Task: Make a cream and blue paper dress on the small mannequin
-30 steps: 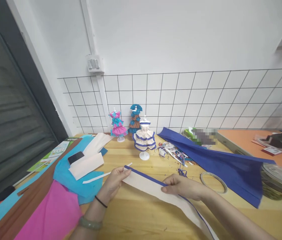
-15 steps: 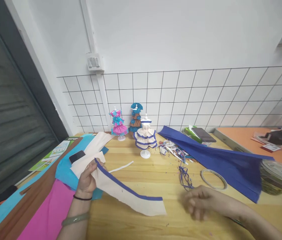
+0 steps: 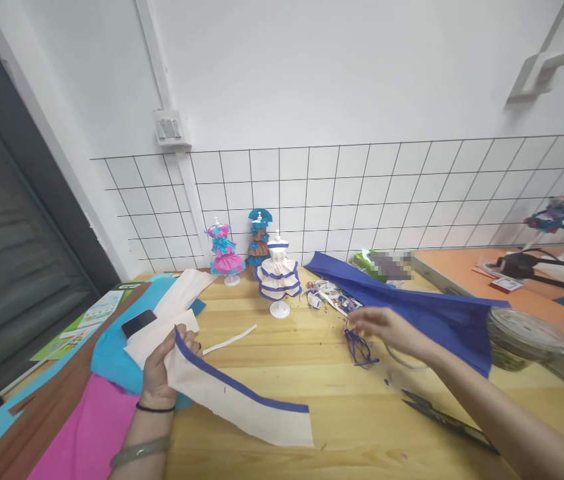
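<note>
My left hand (image 3: 159, 370) is closed round one end of a cream paper strip (image 3: 242, 400) with a dark blue band along its upper edge. The strip's other end hangs out over the table to the right. At the right, my right hand (image 3: 387, 330) reaches over the table, its fingertips drawn together just above a tangle of thin blue strips (image 3: 359, 348); whatever they pinch is too small to make out. Scissors (image 3: 447, 420) lie on the table below my right forearm. A small cream dress with blue trim (image 3: 279, 277) stands on a white stand behind.
Behind stand a pink-and-blue dress (image 3: 225, 253) and a teal-and-brown one (image 3: 259, 240). Scraps (image 3: 329, 297) lie beside a large blue sheet (image 3: 412, 313). Coloured sheets (image 3: 87, 420) and a phone (image 3: 139, 325) are at left. A round clear container (image 3: 525, 337) stands at right.
My right hand has moved forward and up, toward the blue tangle and scraps, and the scissors now show. The view has turned right. My left hand still grips the strip.
</note>
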The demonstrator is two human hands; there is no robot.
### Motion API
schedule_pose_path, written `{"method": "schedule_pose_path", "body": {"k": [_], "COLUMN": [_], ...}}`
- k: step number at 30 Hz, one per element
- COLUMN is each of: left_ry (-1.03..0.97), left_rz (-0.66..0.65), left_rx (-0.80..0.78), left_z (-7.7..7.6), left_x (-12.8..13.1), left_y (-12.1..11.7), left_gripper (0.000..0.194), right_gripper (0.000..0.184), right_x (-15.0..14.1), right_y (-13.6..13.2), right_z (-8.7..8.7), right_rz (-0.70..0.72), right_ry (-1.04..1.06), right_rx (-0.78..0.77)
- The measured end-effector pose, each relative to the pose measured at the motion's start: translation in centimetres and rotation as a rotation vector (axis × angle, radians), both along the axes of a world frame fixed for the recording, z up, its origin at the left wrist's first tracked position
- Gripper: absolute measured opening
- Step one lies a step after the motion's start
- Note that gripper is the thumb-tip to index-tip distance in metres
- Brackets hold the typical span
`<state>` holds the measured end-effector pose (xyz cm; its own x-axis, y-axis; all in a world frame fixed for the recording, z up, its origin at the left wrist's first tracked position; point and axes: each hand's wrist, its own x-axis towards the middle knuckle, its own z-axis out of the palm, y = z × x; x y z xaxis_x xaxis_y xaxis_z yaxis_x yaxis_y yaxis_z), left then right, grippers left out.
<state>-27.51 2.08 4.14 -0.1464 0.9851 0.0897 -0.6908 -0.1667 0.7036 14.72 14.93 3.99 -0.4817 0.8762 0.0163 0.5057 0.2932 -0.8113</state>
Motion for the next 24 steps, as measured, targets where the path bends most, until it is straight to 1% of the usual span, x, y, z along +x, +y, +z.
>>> {"method": "schedule_pose_path", "body": {"k": [2, 3, 4, 5, 6, 7, 9, 10, 12, 14, 15, 16, 17, 18, 19, 20, 21, 22, 24], "left_ry": [-0.010, -0.012, -0.011, -0.009, -0.006, -0.004, -0.001, -0.001, -0.004, -0.010, -0.014, -0.019, -0.022, -0.024, -0.025, -0.027, -0.028, -0.031, -0.040], "left_rz": [0.011, 0.012, 0.010, 0.007, 0.007, 0.008, 0.012, 0.014, 0.015, 0.010, 0.009, 0.012, 0.017, 0.025, 0.033, 0.039, 0.042, 0.043, 0.044], "left_rx": [0.003, 0.001, -0.005, -0.014, -0.023, -0.032, -0.044, -0.047, -0.049, -0.047, -0.047, -0.049, -0.053, -0.059, -0.067, -0.073, -0.079, -0.084, -0.090], "left_z": [0.0, 0.0, 0.0, -0.1, -0.1, -0.1, -0.1, -0.1, -0.1, -0.1, 0.0, 0.0, 0.0, 0.0, 0.0, 0.0, 0.1, 0.1, 0.2], "left_x": [0.1, 0.2, 0.3, 0.4, 0.5, 0.6, 0.9, 0.9, 1.1, 1.1, 1.2, 1.2, 1.3, 1.3, 1.3, 1.4, 1.4, 1.5, 1.6], "left_y": [0.0, 0.0, 0.0, 0.0, 0.1, 0.1, 0.2, 0.3, 0.3, 0.3, 0.3, 0.4, 0.4, 0.4, 0.5, 0.5, 0.5, 0.5, 0.5], "left_gripper": [0.022, 0.021, 0.021, 0.020, 0.020, 0.020, 0.020, 0.019, 0.018, 0.018, 0.019, 0.019, 0.020, 0.020, 0.020, 0.020, 0.020, 0.020, 0.020], "right_gripper": [0.034, 0.031, 0.030, 0.029, 0.030, 0.032, 0.041, 0.045, 0.047, 0.042, 0.039, 0.037, 0.037, 0.037, 0.037, 0.037, 0.037, 0.039, 0.042], "right_x": [-0.7, -0.9, -1.0, -0.9, -0.7, -0.3, 0.2, 0.2, -0.6, -2.1, -3.0, -3.7, -4.1, -4.3, -4.1, -3.6, -3.0, -2.4, -1.9], "right_y": [-1.8, -2.1, -2.0, -1.3, -0.3, 0.9, 3.1, 3.7, 3.5, 1.8, 0.8, -0.1, -0.7, -0.9, -0.6, 0.1, 1.1, 2.3, 4.2], "right_z": [-0.7, -1.2, -1.6, -1.8, -1.9, -1.9, -1.5, -1.3, -1.3, -1.7, -2.1, -2.5, -2.8, -2.9, -2.9, -2.7, -2.4, -1.9, -1.0], "right_rz": [0.342, 0.401, 0.362, 0.236, 0.037, -0.070, -0.209, -0.245, -0.256, -0.174, -0.103, 0.035, 0.132, 0.154, 0.109, -0.017, -0.206, -0.315, -0.423], "right_ry": [-0.075, -0.097, -0.095, -0.067, 0.012, 0.052, 0.107, 0.130, 0.164, 0.179, 0.186, 0.200, 0.199, 0.194, 0.193, 0.204, 0.245, 0.268, 0.309], "right_rx": [-0.310, -0.381, -0.369, -0.284, -0.120, -0.035, 0.067, 0.097, 0.124, 0.098, 0.066, -0.013, -0.097, -0.158, -0.192, -0.180, -0.120, -0.074, -0.008]}}
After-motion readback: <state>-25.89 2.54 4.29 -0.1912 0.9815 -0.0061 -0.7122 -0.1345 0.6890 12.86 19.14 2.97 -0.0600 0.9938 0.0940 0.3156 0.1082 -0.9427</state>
